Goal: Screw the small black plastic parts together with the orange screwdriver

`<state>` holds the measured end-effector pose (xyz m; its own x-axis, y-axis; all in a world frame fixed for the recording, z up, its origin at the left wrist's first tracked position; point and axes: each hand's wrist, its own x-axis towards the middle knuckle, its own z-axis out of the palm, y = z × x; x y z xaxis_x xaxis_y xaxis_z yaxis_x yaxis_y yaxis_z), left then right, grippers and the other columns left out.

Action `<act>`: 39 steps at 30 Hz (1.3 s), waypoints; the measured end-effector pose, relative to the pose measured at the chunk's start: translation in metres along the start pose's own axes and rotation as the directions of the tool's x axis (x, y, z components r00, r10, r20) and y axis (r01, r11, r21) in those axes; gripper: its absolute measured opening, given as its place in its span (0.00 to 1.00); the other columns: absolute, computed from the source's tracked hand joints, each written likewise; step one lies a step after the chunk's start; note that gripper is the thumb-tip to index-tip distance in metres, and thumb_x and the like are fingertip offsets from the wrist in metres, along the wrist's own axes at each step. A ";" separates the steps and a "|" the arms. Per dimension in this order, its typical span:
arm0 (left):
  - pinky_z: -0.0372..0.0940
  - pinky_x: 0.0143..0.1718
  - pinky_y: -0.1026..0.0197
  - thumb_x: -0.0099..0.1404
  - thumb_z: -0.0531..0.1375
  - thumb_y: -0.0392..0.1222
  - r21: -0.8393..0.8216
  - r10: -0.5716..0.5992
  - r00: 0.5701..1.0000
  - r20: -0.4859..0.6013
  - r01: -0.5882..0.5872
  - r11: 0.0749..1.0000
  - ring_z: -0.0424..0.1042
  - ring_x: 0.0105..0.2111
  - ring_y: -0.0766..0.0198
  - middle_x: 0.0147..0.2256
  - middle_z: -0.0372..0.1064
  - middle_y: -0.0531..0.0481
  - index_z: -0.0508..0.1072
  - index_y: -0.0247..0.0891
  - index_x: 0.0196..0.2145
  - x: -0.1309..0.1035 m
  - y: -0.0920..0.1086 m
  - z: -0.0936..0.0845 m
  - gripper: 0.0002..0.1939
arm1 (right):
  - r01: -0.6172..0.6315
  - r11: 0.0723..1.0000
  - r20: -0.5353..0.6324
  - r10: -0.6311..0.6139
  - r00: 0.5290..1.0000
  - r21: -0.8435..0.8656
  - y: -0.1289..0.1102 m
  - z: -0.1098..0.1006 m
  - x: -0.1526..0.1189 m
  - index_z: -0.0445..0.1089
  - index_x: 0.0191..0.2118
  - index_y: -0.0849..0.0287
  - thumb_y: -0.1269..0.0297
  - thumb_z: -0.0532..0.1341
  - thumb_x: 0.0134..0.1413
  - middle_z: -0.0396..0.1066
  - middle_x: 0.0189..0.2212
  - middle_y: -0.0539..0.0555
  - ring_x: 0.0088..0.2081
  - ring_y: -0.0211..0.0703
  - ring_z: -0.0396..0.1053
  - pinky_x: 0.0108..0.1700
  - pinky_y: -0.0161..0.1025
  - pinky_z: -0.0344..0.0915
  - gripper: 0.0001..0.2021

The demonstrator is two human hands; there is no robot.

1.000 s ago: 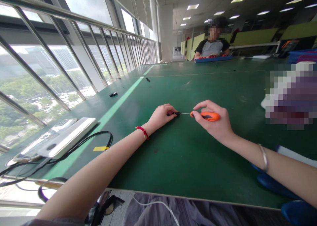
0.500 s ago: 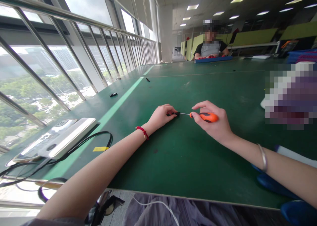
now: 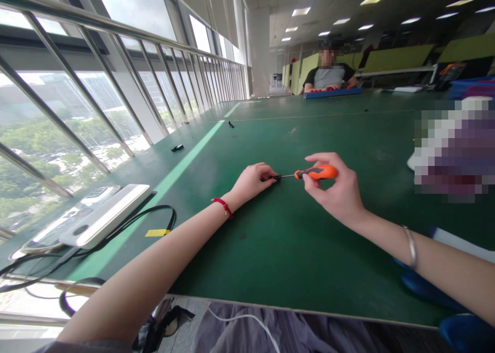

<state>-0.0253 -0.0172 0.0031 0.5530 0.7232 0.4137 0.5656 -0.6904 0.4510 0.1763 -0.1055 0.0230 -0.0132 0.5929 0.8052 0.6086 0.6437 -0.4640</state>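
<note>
My left hand (image 3: pixel 255 181) rests on the green table and pinches a small black part (image 3: pixel 276 178) between thumb and fingertips. An orange and dark grey screwdriver (image 3: pixel 317 172) lies nearly level in my right hand (image 3: pixel 337 188), its handle between the thumb and fingers. The thin metal shaft points left, and its tip meets the right end of the black part. Exactly how the tip sits in the part is too small to tell.
A white power bank (image 3: pixel 112 214) with black cables lies at the left. Two small black pieces (image 3: pixel 177 148) (image 3: pixel 231 124) lie farther back. A person (image 3: pixel 328 76) sits at the far end behind a blue tray (image 3: pixel 333 93). Blue objects (image 3: pixel 429 288) lie at the right.
The screwdriver handle has tilted up slightly and turned, showing a different side. The fingers of my right hand have shifted around it. My left hand has stayed in place.
</note>
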 end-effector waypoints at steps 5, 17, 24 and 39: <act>0.68 0.38 0.61 0.60 0.59 0.39 0.000 -0.004 1.000 0.005 0.004 1.000 0.71 0.33 0.64 0.35 0.71 0.48 0.77 0.37 0.35 0.000 0.000 0.000 0.07 | -0.008 1.000 0.030 0.008 1.000 0.004 0.001 -0.001 0.002 0.65 0.37 0.53 0.64 0.63 0.47 0.64 0.21 0.46 0.24 0.41 0.65 0.35 0.43 0.65 0.10; 0.68 0.37 0.63 0.60 0.59 0.39 0.016 0.002 1.000 0.001 -0.002 1.000 0.71 0.33 0.65 0.35 0.72 0.49 0.77 0.36 0.35 0.000 -0.001 0.000 0.07 | -0.075 0.997 0.082 0.073 0.994 0.028 -0.002 -0.001 0.001 0.65 0.35 0.55 0.63 0.62 0.48 0.62 0.18 0.45 0.21 0.39 0.63 0.32 0.40 0.63 0.07; 0.67 0.35 0.64 0.59 0.60 0.37 0.024 0.005 1.000 -0.024 -0.004 1.000 0.70 0.31 0.66 0.34 0.72 0.49 0.77 0.36 0.33 0.005 0.001 0.003 0.06 | -0.115 0.993 -0.077 0.117 0.990 0.034 0.000 0.004 0.006 0.63 0.41 0.56 0.66 0.63 0.44 0.65 0.26 0.48 0.29 0.42 0.67 0.34 0.40 0.64 0.15; 0.67 0.34 0.64 0.57 0.59 0.36 -0.009 0.035 0.999 -0.003 -0.035 0.999 0.70 0.31 0.66 0.33 0.71 0.50 0.75 0.35 0.32 0.037 -0.003 0.020 0.06 | -0.212 0.977 -0.002 0.212 0.977 0.019 0.011 -0.002 0.006 0.63 0.41 0.54 0.63 0.63 0.47 0.64 0.25 0.48 0.27 0.41 0.65 0.33 0.40 0.65 0.14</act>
<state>0.0056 0.0114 0.0016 0.5707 0.6989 0.4311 0.5404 -0.7149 0.4436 0.1847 -0.0960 0.0241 0.1177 0.7146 0.6895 0.5825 0.5127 -0.6308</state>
